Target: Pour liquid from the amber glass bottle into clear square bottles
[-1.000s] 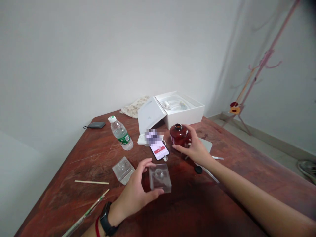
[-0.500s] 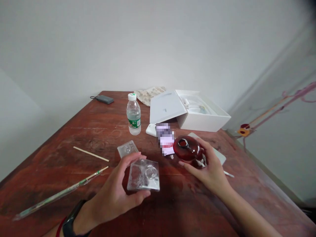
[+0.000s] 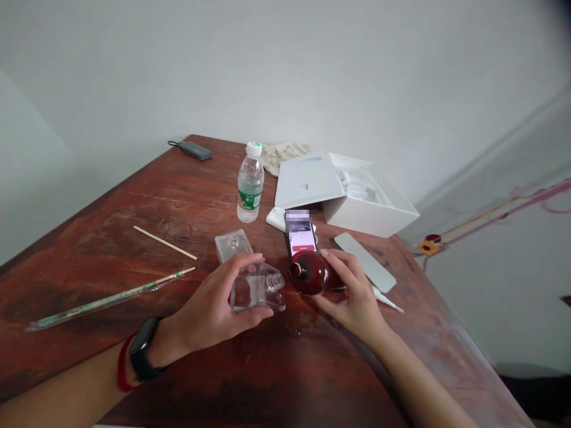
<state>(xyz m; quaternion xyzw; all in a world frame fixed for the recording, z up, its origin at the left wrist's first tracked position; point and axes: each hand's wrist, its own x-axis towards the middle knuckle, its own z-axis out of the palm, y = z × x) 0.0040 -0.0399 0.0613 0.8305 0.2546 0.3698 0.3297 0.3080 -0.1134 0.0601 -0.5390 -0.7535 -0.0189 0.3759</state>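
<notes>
My left hand [image 3: 214, 303], with a black band and a red cord at the wrist, grips a clear square bottle [image 3: 256, 291] between thumb and fingers. This bottle is tilted, its open threaded neck pointing right. Around a dark red glass bottle [image 3: 312, 272] my right hand [image 3: 354, 291] is closed; its uncapped mouth leans left toward the clear bottle's neck. The two bottles are close but apart. Behind my left fingers lies another clear square container [image 3: 232, 242] on the table. Whether liquid is inside the red bottle I cannot tell.
On the wooden table [image 3: 178, 208] stand a water bottle [image 3: 250, 184] and an open white box [image 3: 370, 211]. A phone [image 3: 301, 229], a pale flat slab [image 3: 366, 261], a white pointed tool [image 3: 387, 301], a bare chopstick [image 3: 165, 242], a wrapped one [image 3: 111, 298] and a grey power bank [image 3: 193, 150] lie about.
The red bottle has moved left and tipped toward the clear bottle. The clear bottle has tilted so its neck points right. The camera view has shifted slightly.
</notes>
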